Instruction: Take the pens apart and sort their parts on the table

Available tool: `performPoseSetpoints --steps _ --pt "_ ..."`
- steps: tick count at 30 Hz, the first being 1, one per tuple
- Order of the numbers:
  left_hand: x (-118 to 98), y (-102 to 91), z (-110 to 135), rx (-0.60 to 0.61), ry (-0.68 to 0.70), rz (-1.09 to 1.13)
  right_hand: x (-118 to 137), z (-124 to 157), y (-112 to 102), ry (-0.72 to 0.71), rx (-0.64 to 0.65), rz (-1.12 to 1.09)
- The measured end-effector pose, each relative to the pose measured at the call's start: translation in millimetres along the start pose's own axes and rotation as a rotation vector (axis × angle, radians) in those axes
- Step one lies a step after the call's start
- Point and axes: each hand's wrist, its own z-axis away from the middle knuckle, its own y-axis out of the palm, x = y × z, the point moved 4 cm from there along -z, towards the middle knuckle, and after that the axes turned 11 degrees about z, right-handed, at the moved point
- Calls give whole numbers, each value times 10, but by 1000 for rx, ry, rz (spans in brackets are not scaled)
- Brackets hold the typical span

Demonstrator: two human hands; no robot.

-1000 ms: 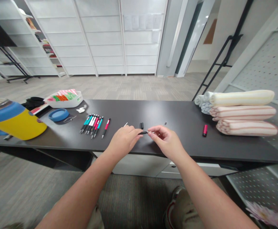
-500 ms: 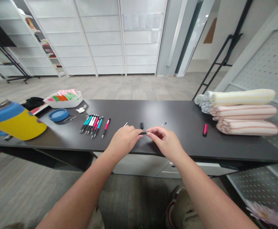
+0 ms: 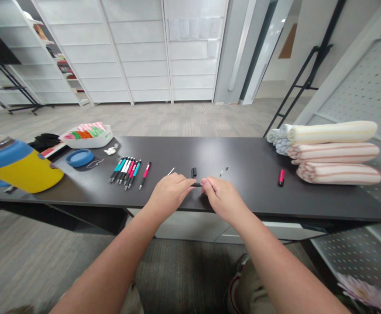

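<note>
Carpeted room, white shelving panels behind; dark desktop [image 3: 164, 150] across the view, its open middle giving both hands room. Left hand [image 3: 171, 192]: fingers bent, thumb and fingertips pinching one end of a black pen section [image 3: 196, 185], which lies roughly level just over the near part of the desktop. Right hand [image 3: 224, 195]: thumb and forefinger pressed together at the section's other end; the exact part beneath them is hidden. Opposed grips probably steady the slim piece and let one end turn or slide against the other. Loose parts lie just beyond the fingers, presumably for easy reach: a black clip-like piece [image 3: 193, 172], a thin white rod [image 3: 171, 171], and two tiny fragments [image 3: 224, 171], too small to identify. Pink-and-black barrel [image 3: 281, 178] stands apart at right, near rolled towels [image 3: 336, 152], which are stacked lengthwise, likely to save space. At left, a row of click pens [image 3: 125, 172] lies side by side, points toward the person, seemingly kept in order; one pink pen [image 3: 145, 175] sits separately beside them. Farther left: white basket [image 3: 103, 138], blue lid [image 3: 80, 158], yellow-and-blue tumbler [image 3: 29, 172].
</note>
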Motion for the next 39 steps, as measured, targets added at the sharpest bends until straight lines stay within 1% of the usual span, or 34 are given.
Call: performPoseSetpoints --steps 6,11,16,21,26,31,35,37,39 --pt "14 -2 -2 11 -6 21 24 -2 -3 -45 60 -48" --pt "24 -9 -3 1 -8 40 12 -5 1 10 52 -31" --pt "31 -6 1 -5 0 53 38 -6 -8 -56 49 -52" --pt "40 -4 1 -8 -23 55 25 5 -19 2 51 -66" --pt "51 2 20 -25 -14 31 59 5 -25 -88 43 -41" --pt "15 -39 46 -113 54 -11 79 13 -9 -100 56 -31" --pt "-69 -92 58 -191 112 -44 100 18 -3 -97 71 -59" --pt "-123 -127 66 -245 116 -92 104 22 -8 -107 51 -74" --pt "-162 -164 73 -311 74 -157 82 30 -27 -90 -11 -85"
